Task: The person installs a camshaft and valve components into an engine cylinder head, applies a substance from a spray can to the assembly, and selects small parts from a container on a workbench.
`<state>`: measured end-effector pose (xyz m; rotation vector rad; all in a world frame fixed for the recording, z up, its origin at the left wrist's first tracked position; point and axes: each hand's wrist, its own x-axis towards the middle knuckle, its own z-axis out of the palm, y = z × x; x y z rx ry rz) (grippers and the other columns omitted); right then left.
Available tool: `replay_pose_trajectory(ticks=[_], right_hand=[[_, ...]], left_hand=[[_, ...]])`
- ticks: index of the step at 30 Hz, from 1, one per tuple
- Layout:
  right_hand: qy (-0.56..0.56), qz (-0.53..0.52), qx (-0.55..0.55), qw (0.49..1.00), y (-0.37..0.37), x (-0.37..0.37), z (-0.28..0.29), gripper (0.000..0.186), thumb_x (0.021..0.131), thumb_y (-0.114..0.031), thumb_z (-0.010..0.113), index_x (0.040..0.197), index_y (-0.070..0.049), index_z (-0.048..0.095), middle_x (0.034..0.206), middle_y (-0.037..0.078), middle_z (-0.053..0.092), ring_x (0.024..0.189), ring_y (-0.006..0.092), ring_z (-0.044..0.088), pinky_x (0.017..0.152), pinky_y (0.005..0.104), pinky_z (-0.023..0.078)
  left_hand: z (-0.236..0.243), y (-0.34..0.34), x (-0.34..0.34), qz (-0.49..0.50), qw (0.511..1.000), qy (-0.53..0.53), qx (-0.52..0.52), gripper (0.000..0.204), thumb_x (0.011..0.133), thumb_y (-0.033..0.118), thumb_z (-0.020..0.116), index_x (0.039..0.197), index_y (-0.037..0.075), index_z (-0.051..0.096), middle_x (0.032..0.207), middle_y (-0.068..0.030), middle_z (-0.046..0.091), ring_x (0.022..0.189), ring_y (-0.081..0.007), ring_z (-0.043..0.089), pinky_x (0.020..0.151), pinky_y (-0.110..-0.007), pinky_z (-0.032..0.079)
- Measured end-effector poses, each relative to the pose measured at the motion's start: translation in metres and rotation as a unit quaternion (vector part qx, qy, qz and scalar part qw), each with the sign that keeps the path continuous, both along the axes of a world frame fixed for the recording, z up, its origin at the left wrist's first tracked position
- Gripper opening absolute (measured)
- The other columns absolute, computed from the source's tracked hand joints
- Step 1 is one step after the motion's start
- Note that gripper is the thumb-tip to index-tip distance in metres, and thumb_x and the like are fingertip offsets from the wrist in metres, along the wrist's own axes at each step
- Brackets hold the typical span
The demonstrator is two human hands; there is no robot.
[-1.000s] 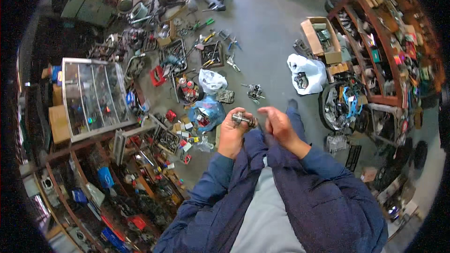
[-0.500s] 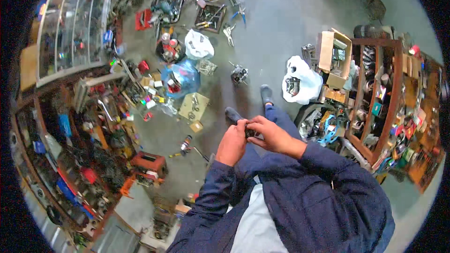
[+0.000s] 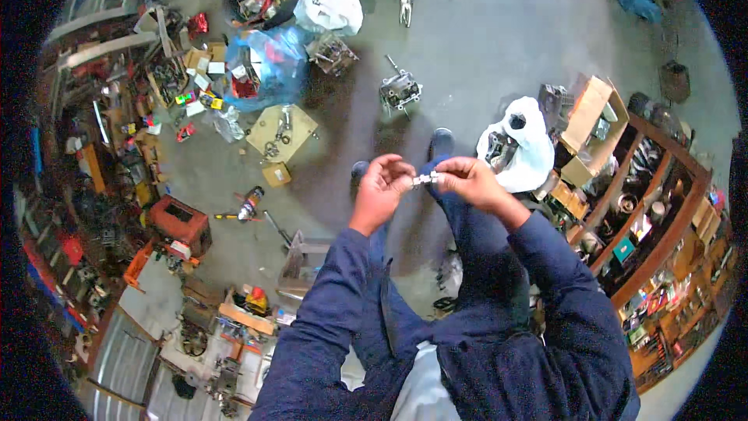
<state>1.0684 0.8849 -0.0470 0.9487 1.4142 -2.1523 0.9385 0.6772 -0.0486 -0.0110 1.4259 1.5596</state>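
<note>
Since the earlier frame our left hand (image 3: 380, 191) and right hand (image 3: 472, 182) have parted, baring a small metal part (image 3: 425, 179) between them, its long axis crosswise. The right pinches one end; the left meets the other, grip unclear. Beyond lies a metal casting (image 3: 401, 91).

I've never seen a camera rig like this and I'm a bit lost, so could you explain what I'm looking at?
There's no robot here, just a person's two bare hands. A wide fisheye camera on the person's head looks down, so straight edges bend near the rim. The left hand and right hand hold a small shiny metal part between their fingertips. On the grey floor beyond lie silver pliers and what looks like an engine casting. A blue plastic bag sits left, an open cardboard box right.
</note>
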Motion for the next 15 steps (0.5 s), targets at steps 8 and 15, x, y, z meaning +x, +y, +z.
replay_pose_trajectory(ticks=[8,15], right_hand=[[0.004,-0.038,0.167,0.985,0.080,-0.056,-0.130,0.021,0.097,-0.008,0.070,0.115,0.004,0.072,0.097,0.008,0.075,0.084,0.0136,0.071,0.078,0.0279,0.058],[0.081,-0.078,0.237,0.965,0.107,-0.104,-0.152,0.024,0.096,-0.010,0.073,0.115,0.006,0.071,0.096,0.010,0.075,0.083,0.0149,0.071,0.078,0.0310,0.060]], left_hand=[[-0.287,-0.006,0.040,0.270,0.892,-0.363,-0.006,0.021,0.105,0.021,0.059,0.120,0.006,0.054,0.117,-0.0126,0.070,0.108,-0.0263,0.069,0.088,-0.039,0.057],[-0.430,0.100,0.047,0.362,0.837,-0.384,-0.145,0.058,0.100,0.031,0.066,0.145,0.000,0.046,0.151,-0.0155,0.048,0.140,-0.0275,0.046,0.115,-0.041,0.040]])
